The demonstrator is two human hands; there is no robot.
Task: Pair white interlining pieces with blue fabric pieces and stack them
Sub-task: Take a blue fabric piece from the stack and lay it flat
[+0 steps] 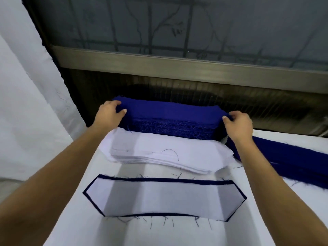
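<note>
**Both hands on top blue piece at far stack**

Your left hand [110, 113] pinches the left end of the top piece on the blue fabric stack [170, 125], with the fingers curled over its far edge. Your right hand [238, 125] pinches the right end the same way. The stack sits at the far edge of the white table [159, 235]. Just in front of it lies the white interlining stack [165, 153]. Nearest you, one paired piece [165, 197] lies flat, white on top with a blue rim showing. Loose blue fabric [287, 164] lies to the right.
</note>
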